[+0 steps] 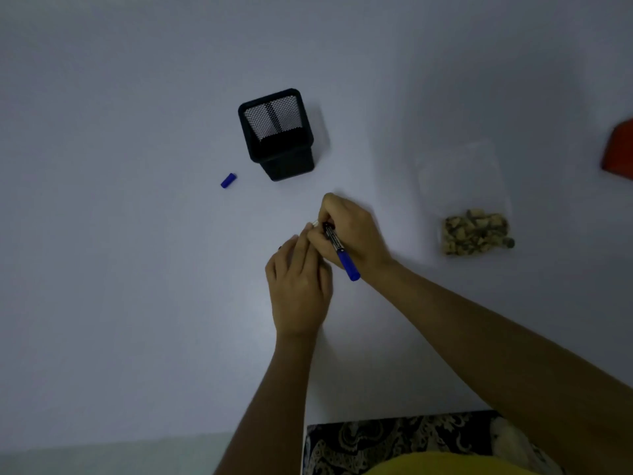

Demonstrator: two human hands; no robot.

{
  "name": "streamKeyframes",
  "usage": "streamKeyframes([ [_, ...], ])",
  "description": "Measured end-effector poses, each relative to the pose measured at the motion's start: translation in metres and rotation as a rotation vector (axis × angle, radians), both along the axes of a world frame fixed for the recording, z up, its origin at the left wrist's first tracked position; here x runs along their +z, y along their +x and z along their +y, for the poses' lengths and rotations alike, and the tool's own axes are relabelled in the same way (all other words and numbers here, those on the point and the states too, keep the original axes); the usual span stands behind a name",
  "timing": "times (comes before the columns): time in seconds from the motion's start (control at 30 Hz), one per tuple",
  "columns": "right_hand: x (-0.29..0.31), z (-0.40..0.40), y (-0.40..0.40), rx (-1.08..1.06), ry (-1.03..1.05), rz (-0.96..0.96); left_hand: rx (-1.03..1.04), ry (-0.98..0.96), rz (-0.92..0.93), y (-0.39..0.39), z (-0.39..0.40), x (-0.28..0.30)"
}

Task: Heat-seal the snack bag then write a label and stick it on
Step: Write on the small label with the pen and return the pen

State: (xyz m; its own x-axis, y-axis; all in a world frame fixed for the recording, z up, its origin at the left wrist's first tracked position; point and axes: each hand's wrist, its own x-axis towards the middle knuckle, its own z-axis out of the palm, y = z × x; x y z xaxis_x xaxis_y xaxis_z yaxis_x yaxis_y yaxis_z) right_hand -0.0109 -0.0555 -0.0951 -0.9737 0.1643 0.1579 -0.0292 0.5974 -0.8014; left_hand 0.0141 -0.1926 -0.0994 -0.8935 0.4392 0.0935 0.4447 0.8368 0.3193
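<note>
The desk (137,303) is a plain pale surface under dim light, its near edge showing at the bottom, where patterned fabric (394,440) and a bit of yellow cloth (445,466) sit below it. Toward the far middle stands a black mesh pen holder (279,135), with a small blue pen cap (228,180) lying just off to its left. At the right edge of the desk a red object (620,149) is cut off by the frame.

The snack bag (474,217), clear with brownish pieces gathered at its near end, lies flat toward the right side, well apart from both hands.

The right hand (349,231) has its fingers curled round a blue marker (340,252), tip pointed down and away, the blue end sticking back past the wrist. The left hand (299,286) lies just beside it, fingers fairly straight and together, fingertips touching a small pale label (313,224) that is mostly hidden. Both forearms reach in from the near edge, the right one slanting in from the lower right corner.
</note>
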Motion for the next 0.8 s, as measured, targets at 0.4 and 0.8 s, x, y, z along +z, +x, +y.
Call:
streamKeyframes([
  [0.4,-0.0045,0.0009,-0.0011,-0.035,0.011,-0.015,0.017,-0.011,-0.031,0.0010,0.0004,0.0005],
  [0.8,-0.0101,0.0016,-0.0013,-0.118,-0.010,0.007,0.013,-0.006,-0.046,0.0010,0.0001,-0.0017],
])
